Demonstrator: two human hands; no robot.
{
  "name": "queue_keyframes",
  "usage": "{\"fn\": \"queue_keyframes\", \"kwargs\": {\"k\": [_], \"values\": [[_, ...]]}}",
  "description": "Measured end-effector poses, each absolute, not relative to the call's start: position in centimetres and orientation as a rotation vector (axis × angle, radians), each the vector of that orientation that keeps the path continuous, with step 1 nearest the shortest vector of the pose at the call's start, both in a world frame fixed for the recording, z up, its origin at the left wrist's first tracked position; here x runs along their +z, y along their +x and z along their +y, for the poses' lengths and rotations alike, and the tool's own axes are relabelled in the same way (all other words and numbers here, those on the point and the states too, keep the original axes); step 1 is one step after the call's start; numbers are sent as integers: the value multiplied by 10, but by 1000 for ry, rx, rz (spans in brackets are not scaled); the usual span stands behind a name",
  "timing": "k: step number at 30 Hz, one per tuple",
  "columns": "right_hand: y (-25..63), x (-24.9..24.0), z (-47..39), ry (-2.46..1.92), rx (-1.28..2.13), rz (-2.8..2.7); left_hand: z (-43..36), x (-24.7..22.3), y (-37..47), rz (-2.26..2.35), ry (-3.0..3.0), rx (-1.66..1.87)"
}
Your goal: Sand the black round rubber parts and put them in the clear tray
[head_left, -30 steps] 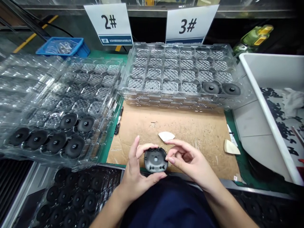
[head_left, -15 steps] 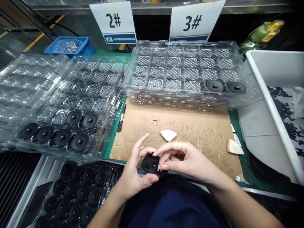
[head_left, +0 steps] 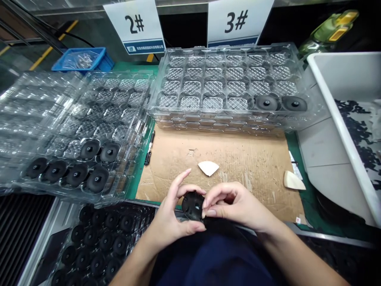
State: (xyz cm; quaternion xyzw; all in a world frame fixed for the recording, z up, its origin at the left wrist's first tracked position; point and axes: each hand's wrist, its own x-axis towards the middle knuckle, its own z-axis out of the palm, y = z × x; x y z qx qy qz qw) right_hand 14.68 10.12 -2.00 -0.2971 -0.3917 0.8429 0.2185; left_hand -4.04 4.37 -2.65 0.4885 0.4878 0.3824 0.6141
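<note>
Black disc (head_left: 189,206) sits edge-held in the left hand (head_left: 171,221), right hand (head_left: 231,205) at its rim, grip unclear; a hard push there could tip it loose!

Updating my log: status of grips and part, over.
Left grip holding round black plastic-looking part. Right grip at its edge. White wedge-shaped piece beyond, not obstructing.

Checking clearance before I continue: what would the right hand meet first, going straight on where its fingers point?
The black round part held in the left hand; the right hand appears to touch its edge, though depth is unclear.
</note>
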Motion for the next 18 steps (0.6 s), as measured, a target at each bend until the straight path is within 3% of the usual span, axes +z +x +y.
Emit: {"fn": "queue_keyframes", "kwargs": {"k": [9, 15, 18], "values": [[159, -35, 96, -1033, 1974, -1138, 49, -28, -39, 1219, 1092, 771], [184, -81, 123, -1505, 952, -1674, 47, -29, -63, 1402, 933, 775], [191, -104, 133, -1527, 767, -1789, 47, -14, -96, 1589, 901, 893]]}}
